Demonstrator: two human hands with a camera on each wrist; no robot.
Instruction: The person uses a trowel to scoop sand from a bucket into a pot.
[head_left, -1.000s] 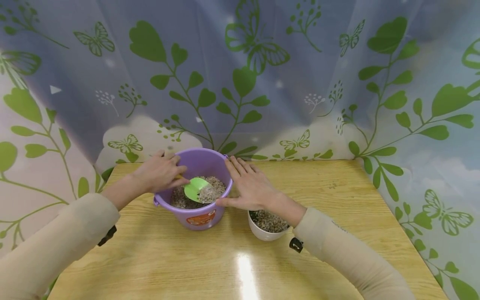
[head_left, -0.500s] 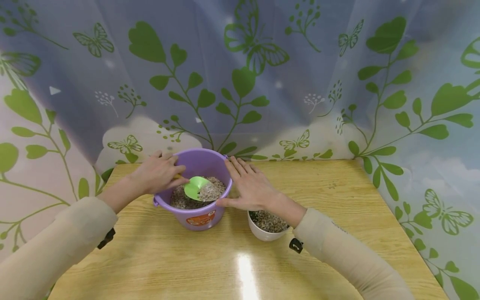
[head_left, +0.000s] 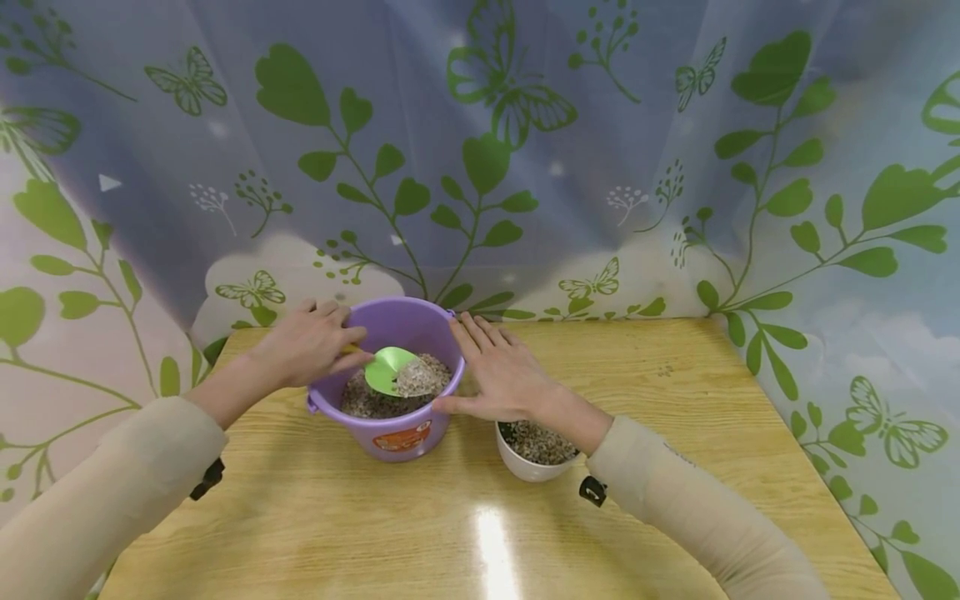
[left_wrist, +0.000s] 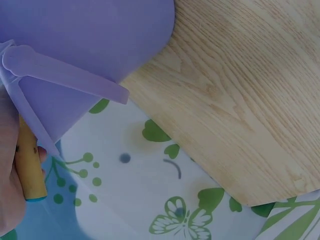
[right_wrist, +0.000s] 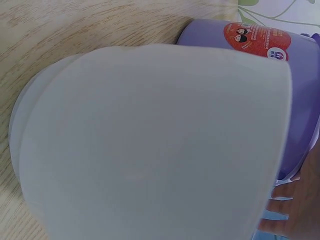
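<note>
My left hand (head_left: 311, 343) grips a small trowel by its wooden handle (left_wrist: 31, 167). The trowel's green blade (head_left: 385, 371) is loaded with pale gravelly soil, over the mix inside a purple bucket (head_left: 352, 422). Straight fingers of my right hand (head_left: 501, 372) rest against the bucket's right rim, the thumb near the front. Below that hand stands a white pot (head_left: 529, 471) with grainy soil and a bit of dark green at its edge. Its pale wall (right_wrist: 150, 140) fills most of the right wrist view.
Both containers stand on a wood-grain table (head_left: 645, 467). A printed curtain (head_left: 510, 167) with leaves and butterflies hangs close behind it. The bucket's folded handle (left_wrist: 75, 75) shows in the left wrist view.
My left hand has drawn slightly left and up with the loaded trowel. The right hand, bucket and pot look unmoved.
</note>
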